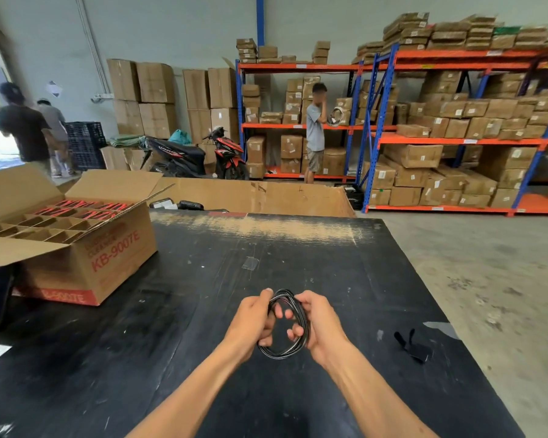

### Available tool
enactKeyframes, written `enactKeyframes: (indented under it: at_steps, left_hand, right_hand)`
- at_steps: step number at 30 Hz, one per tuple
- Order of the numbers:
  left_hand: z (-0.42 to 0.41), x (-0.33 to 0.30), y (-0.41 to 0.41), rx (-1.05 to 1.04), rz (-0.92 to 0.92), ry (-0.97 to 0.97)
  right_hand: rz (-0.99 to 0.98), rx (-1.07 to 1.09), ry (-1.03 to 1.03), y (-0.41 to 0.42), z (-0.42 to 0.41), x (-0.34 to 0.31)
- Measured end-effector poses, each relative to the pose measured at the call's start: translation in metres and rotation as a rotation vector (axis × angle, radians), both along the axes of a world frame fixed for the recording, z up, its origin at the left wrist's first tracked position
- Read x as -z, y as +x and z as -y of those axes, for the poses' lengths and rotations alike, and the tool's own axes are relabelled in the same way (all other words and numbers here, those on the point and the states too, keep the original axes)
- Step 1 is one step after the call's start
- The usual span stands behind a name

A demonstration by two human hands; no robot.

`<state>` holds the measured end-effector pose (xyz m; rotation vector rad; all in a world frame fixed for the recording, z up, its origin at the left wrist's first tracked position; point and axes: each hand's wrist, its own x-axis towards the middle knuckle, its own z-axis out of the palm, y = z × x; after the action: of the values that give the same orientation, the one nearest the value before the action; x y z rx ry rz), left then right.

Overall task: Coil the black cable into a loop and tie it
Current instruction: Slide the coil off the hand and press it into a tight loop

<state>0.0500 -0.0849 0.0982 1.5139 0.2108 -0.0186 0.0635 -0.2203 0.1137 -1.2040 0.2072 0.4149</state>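
Head view looks down on both hands held close together above the near middle of the black worktop [203, 311], with the black cable [293, 349] between them, lifted clear of the surface. The left hand [250, 320] has its fingers closed around the left side of the coil, thumb up against the top of the loop; the right hand [321, 324] is closed on the right side, its fingertips curling through the opening. The cable is already gathered into several turns that lie together as one roughly oval loop, glossy black with pale highlights and a hint of red showing among the strands near the top. I judge the coiling to be largely done and the step in hand to be squaring the turns up before the tie. Where the free end lies I cannot tell, as it is hidden among the turns or behind the hands. Towards the right edge of the worktop lies a small black strap-like piece [413, 346], well apart from the hands; whether it is meant as the tie is not clear. The next move, as I read it, calls for one hand to pinch all the turns firmly so they do not spring apart, freeing the other to bind them. An open cardboard box [86, 263] stands at the far left corner
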Motion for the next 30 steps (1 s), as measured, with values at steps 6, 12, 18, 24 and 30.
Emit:
enactKeyframes:
  at_steps: [6, 12, 18, 24, 30]
  left_hand:
    - [-0.009, 0.003, 0.000, 0.174, -0.033, -0.121]
    - [-0.010, 0.005, -0.005, 0.287, 0.039, 0.004]
    - [-0.012, 0.004, -0.002, 0.153, 0.018, 0.054]
    - [-0.013, 0.005, 0.001, 0.056, -0.039, 0.051]
    - [-0.006, 0.008, 0.001, -0.015, -0.083, 0.049]
  right_hand:
    - [-0.073, -0.141, -0.013, 0.001, 0.011, 0.000]
    - [-0.057, -0.154, -0.081, 0.001, 0.012, -0.001]
    - [0.152, -0.121, -0.075, -0.002, 0.008, 0.007]
    - [0.325, -0.124, -0.183, -0.006, 0.006, 0.012]
    - [0.094, -0.182, -0.087, -0.001, 0.011, 0.012]
